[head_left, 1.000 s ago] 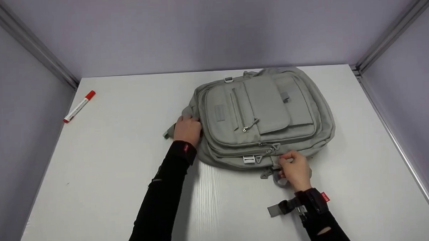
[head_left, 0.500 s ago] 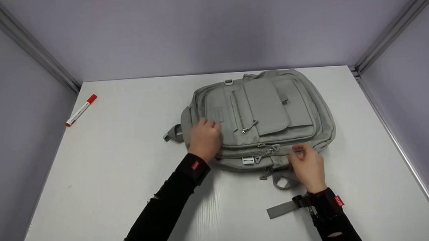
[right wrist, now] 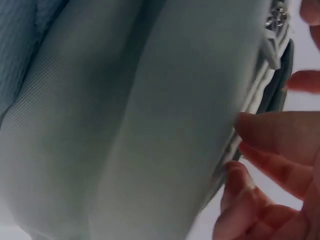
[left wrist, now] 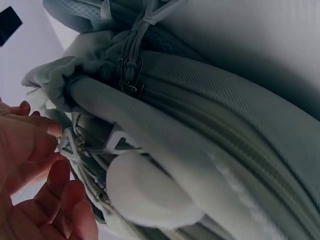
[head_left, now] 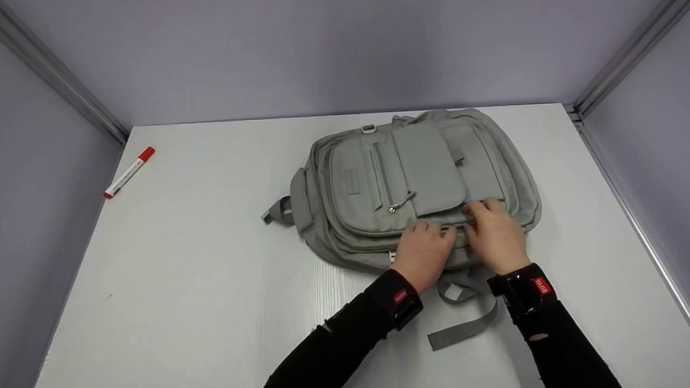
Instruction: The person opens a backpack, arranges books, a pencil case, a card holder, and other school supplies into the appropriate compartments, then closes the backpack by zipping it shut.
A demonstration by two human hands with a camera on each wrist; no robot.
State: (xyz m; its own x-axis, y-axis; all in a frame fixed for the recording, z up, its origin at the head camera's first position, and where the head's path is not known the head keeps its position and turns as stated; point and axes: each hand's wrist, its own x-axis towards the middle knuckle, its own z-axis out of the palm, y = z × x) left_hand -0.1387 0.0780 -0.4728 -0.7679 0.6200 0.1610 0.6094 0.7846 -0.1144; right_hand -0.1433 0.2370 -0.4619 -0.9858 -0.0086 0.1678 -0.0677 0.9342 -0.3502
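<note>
A grey backpack (head_left: 419, 180) lies flat on the white table (head_left: 198, 268), front pockets up. Both hands are at its near edge, side by side. My left hand (head_left: 438, 232) has its fingers curled at the zip line; in the left wrist view, the left hand (left wrist: 56, 146) pinches a triangular zipper pull (left wrist: 67, 144) between finger and thumb. A white buckle (left wrist: 150, 192) sits just beside it. My right hand (head_left: 480, 209) rests with relaxed fingers on the front pocket's lower edge; in its wrist view the right hand (right wrist: 250, 150) shows spread fingers against the fabric.
A white marker with a red cap (head_left: 129, 171) lies at the far left by the wall. Loose grey straps (head_left: 464, 327) trail from the bag toward me. Grey walls enclose the table on three sides.
My left hand left the bag's left side and slid right to the near zip line. My right hand rose from the strap loop onto the front pocket edge.
</note>
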